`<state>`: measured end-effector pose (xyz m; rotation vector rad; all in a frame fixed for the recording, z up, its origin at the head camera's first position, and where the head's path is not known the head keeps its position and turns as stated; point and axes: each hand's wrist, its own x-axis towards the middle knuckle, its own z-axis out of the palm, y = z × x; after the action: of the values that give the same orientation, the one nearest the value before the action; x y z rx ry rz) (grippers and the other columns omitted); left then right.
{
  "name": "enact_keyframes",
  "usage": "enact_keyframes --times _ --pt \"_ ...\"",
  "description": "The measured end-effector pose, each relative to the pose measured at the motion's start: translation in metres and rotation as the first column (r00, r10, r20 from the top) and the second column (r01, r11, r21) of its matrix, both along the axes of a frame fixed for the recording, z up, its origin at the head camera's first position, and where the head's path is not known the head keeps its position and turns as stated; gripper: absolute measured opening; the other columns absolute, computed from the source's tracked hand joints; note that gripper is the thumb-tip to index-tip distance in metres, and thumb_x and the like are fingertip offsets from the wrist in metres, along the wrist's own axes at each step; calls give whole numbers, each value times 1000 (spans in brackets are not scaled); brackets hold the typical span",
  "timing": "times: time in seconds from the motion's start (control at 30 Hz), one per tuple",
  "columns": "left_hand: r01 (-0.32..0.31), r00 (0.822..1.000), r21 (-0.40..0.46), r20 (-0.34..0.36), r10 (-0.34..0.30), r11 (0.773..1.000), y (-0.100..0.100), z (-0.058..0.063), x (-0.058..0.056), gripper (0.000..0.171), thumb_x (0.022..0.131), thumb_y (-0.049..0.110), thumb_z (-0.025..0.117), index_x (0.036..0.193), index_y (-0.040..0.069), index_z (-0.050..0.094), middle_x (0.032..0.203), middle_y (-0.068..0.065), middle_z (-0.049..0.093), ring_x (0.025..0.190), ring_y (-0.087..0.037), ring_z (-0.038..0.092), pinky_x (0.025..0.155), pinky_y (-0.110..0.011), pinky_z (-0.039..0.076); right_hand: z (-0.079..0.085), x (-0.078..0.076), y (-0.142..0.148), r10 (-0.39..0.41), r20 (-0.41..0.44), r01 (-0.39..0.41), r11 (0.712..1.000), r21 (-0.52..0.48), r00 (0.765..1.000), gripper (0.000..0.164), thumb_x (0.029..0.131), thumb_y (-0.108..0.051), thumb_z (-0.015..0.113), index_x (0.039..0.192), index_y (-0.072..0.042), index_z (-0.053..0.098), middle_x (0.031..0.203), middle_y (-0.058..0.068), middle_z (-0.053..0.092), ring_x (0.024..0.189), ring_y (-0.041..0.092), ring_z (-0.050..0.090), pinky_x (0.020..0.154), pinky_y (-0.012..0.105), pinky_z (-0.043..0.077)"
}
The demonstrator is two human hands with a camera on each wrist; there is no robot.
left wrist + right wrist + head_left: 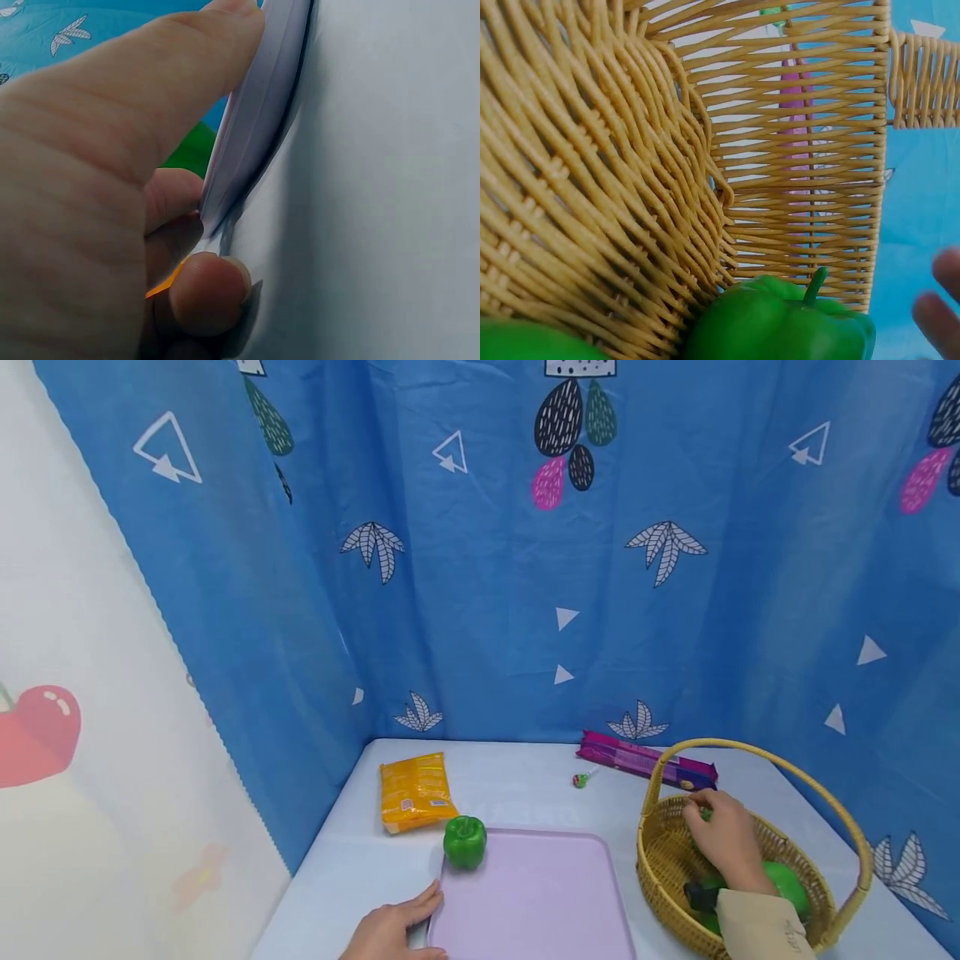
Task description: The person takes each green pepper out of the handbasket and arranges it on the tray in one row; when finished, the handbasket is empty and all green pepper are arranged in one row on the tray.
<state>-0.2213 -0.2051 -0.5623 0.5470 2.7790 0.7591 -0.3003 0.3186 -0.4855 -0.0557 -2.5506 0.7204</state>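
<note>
My left hand [393, 928] lies along the left edge of a pale lilac tray [536, 893]. In the left wrist view, its thumb [180, 67] and fingers touch the tray's rim [259, 112]. A green bell pepper [465, 842] sits on the tray's far left corner. On the right, my right hand [723, 839] reaches into a wicker basket [663, 852], its fingers bent downward. In the right wrist view, fingertips [937, 319] show at the right edge, apart from a green bell pepper [780, 322] in the basket. Another green thing [532, 341] lies at lower left.
An orange packet [416, 792] lies behind the tray at the left. A small lollipop [581, 779] and a long purple packet [645, 758] lie at the back. The basket's tall handle [817, 793] arches over the right arm. A blue patterned curtain [495, 610] hangs behind the table.
</note>
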Motion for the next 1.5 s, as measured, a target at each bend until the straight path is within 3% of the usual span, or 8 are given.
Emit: enact_keyframes --times 0.17,0.4,0.7,0.83,0.93,1.1,1.23,1.5 --pt "-1 1000 -3 5 1 1000 0 0 0 86 80 75 69 149 25 56 157 10 50 131 -25 62 101 -53 56 -6 -1 6 -89 86 84 994 65 992 31 97 -22 60 116 2 67 120 33 59 105 53 53 82 71 38" --pt "6 1000 1 6 -6 1000 0 2 0 86 80 75 70 149 25 56 157 10 51 132 -25 61 102 -53 56 -6 -4 11 -140 294 135 990 37 945 42 97 -27 62 129 1 61 140 39 42 125 63 35 87 81 31" --pt "14 1000 10 12 -14 1000 0 2 0 86 81 74 70 150 24 56 157 9 50 133 -26 61 102 -53 56 -7 -3 10 -158 303 163 987 10 940 33 96 -17 67 123 1 63 137 38 42 127 62 32 89 87 31" --pt "12 1000 10 16 -13 1000 0 1 -1 86 81 74 69 150 24 56 158 9 50 133 -26 61 102 -52 56 -8 2 10 -132 284 143 989 -21 950 33 94 -6 61 125 5 60 138 40 38 127 63 30 88 82 34" --pt "10 1000 8 19 -10 1000 0 1 -1 87 81 74 70 150 24 55 158 9 49 133 -27 60 102 -53 55 -9 4 11 -89 263 98 995 -21 961 37 92 -1 58 127 9 58 135 42 39 121 62 37 81 70 43" --pt "5 1000 5 29 -5 1000 0 2 -1 87 80 75 69 150 25 55 158 9 49 133 -28 60 102 -55 55 -12 0 11 61 230 -67 998 20 971 38 89 -6 70 123 7 62 123 36 54 100 44 56 69 48 50" --pt "0 999 9 41 -1 1000 0 2 -2 87 80 74 70 151 25 55 158 10 48 134 -27 59 103 -55 54 -13 -5 7 154 233 -161 987 11 960 35 86 -11 76 117 0 68 118 27 62 93 33 59 70 42 54" --pt "-4 999 21 44 3 1000 0 2 -1 87 80 74 70 150 25 55 158 11 49 134 -27 59 104 -55 54 -10 -4 4 165 234 -139 983 -120 958 35 92 -15 69 123 -1 65 124 25 64 91 29 60 68 35 51"
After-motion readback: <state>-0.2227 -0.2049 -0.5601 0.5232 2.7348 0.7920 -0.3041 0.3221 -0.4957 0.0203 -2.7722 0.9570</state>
